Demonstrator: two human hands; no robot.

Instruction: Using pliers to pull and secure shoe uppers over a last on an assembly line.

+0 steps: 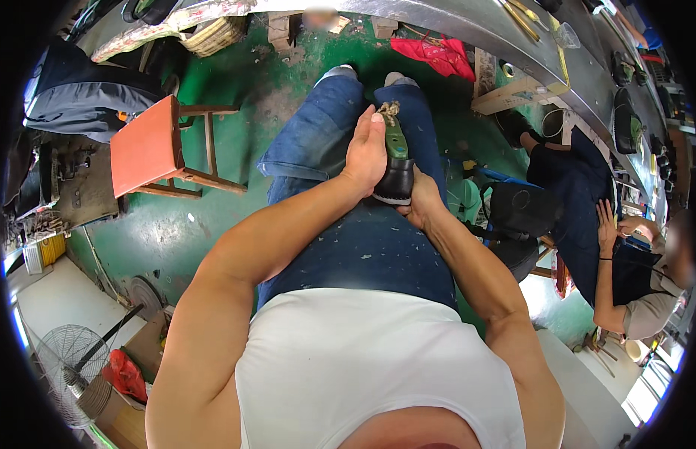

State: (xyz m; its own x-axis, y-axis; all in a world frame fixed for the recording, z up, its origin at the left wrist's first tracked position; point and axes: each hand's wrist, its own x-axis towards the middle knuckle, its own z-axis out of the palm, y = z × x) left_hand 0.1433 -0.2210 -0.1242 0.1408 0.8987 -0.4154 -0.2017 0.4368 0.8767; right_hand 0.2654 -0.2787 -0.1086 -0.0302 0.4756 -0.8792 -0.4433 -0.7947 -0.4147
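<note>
A black leather shoe (395,179) rests upright on my lap, between my thighs. A green shoe last (396,142) fills it and rises from its opening, with a knotted piece of cord or cloth (389,109) at the far end. My left hand (366,153) lies along the left side of the last and shoe, its fingers stretched out flat and pointing away from me. Around the shoe's near right end, my right hand (424,196) is closed; its fingertips are partly hidden beneath the shoe. Blue jeans (363,247) cover my legs.
An orange-seated wooden stool (147,147) stands to my left. A long metal workbench (467,34) curves across the far side and right. Red cloth (435,56) hangs below it. Another person (647,277) works at the right. A fan (69,363) stands at the lower left.
</note>
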